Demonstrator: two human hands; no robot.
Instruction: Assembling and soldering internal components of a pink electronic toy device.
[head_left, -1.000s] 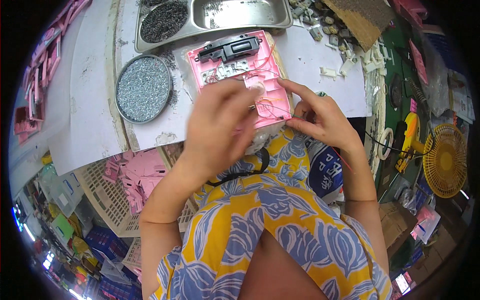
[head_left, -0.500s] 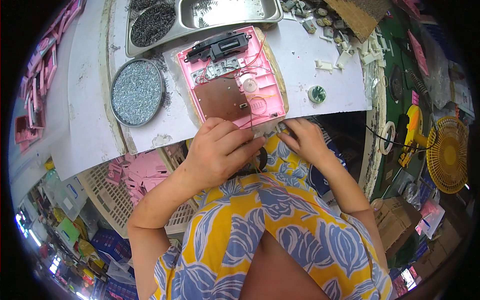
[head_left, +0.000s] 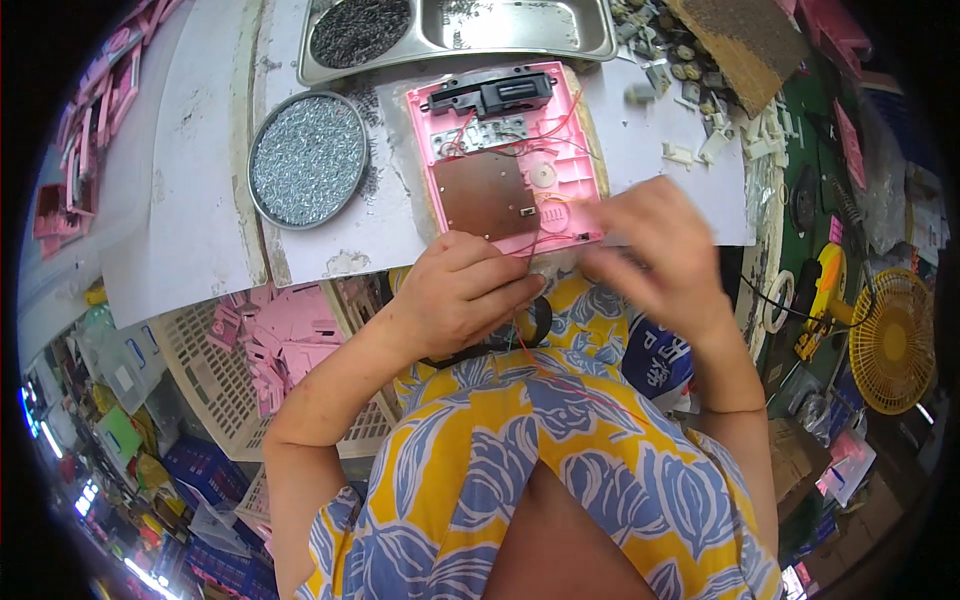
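Note:
A pink plastic case [head_left: 575, 180] lies open on the table, with a brown circuit board [head_left: 490, 195], a black slotted part [head_left: 500, 95] and thin red wires in it. At its front edge my left hand [head_left: 465, 285] is closed, fingers curled. Thin wires run from the case to these fingers and come out below them; the thumb side is hidden. My right hand [head_left: 660, 255] is raised by the case's front right corner. Motion smears its fingers, so whether it holds anything cannot be seen.
A round dish of small metal screws [head_left: 308, 160] stands left of the case. Behind is a steel tray [head_left: 460, 55] with dark springs. White plastic parts [head_left: 715, 140] lie at the back right. A basket of pink pieces [head_left: 215, 385] sits below left; a yellow fan [head_left: 893, 340] is far right.
My right hand has lifted from the case's front edge and swung up and to the right, now blurred. My left hand stays at the front edge. The whole view has shifted slightly.

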